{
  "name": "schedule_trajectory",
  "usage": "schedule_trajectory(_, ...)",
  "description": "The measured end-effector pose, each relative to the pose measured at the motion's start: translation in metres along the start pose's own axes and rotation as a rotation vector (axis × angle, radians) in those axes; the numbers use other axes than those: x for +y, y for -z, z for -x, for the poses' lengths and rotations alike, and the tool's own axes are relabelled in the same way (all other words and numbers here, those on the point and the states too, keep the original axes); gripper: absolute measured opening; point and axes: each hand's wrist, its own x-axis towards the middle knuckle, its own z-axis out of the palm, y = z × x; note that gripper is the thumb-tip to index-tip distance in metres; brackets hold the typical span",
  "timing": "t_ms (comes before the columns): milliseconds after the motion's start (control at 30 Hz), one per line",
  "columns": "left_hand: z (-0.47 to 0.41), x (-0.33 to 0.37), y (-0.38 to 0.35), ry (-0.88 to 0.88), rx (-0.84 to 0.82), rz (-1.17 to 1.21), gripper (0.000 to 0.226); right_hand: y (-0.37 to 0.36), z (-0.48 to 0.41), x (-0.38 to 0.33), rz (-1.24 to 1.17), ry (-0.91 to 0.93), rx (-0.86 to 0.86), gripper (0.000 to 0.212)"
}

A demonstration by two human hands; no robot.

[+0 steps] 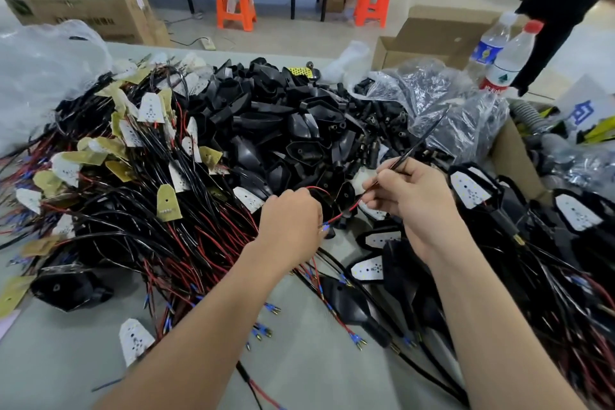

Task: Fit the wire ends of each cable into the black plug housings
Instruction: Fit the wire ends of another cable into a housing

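The left hand is back-up to the camera with its fingers curled downward. The grip is hidden beneath the hand, so what it holds cannot be told.

A red wire loops out at 1 o'clock of this hand. It ends in a blue-sleeved terminal, touching the hand's edge at 3 o'clock. One black plug housing lies just beside the hand at 2 o'clock, behind the wire loop.

The right hand is closed, thumb and forefinger pinching a thin dark rod. The rod slants away toward 1 o'clock. Its lower tip meets the red wire at 9 o'clock of the hand.

The main pile of black plug housings lies at 12 o'clock of both hands, near the fingertips. The cable bundle, red and black with pale boards attached, spreads at 9 o'clock of the left hand. Both forearms cross the grey table.
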Motion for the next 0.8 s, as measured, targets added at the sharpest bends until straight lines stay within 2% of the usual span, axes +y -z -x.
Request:
schedule_trajectory(67, 0.003, -0.003, -0.002, 0.041, 0.042, 0.119, 0.015, 0.003, 0.000, 0.002, 0.032, 0.013, -0.013, 0.026)
schedule_trajectory(167, 0.004, -0.001, -0.010, 0.161, 0.160, 0.200, 0.049, 0.008, -0.001, 0.002, 0.090, 0.033, -0.020, 0.027)
schedule_trajectory(233, 0.002, 0.003, -0.015, 0.183, 0.155, 0.129, 0.059, 0.008, -0.002, 0.003, 0.144, 0.050, -0.020, 0.023)
schedule_trajectory(333, -0.006, 0.005, -0.019, 0.183, 0.103, -0.027, 0.056, 0.008, -0.003, 0.008, 0.185, 0.050, -0.021, 0.023)
schedule_trajectory(400, -0.011, 0.005, -0.018, 0.190, 0.114, -0.013, 0.047, 0.010, -0.003, 0.012, 0.198, 0.035, -0.021, 0.026)
schedule_trajectory(467, -0.012, 0.004, -0.017, 0.211, 0.196, 0.039, 0.032, 0.014, -0.002, 0.014, 0.241, 0.019, -0.039, 0.026)
schedule_trajectory(567, -0.007, 0.003, -0.014, 0.272, 0.386, 0.206, 0.030, 0.017, 0.000, 0.013, 0.348, 0.014, -0.091, 0.025)
schedule_trajectory(667, 0.002, 0.006, -0.005, 0.253, 0.559, 0.394, 0.046, 0.008, 0.002, 0.015, 0.405, 0.010, -0.134, 0.024)
schedule_trajectory(800, 0.012, 0.015, 0.018, 0.130, 0.458, 0.955, 0.057, -0.009, 0.006, 0.025, 0.481, 0.087, -0.016, 0.024)
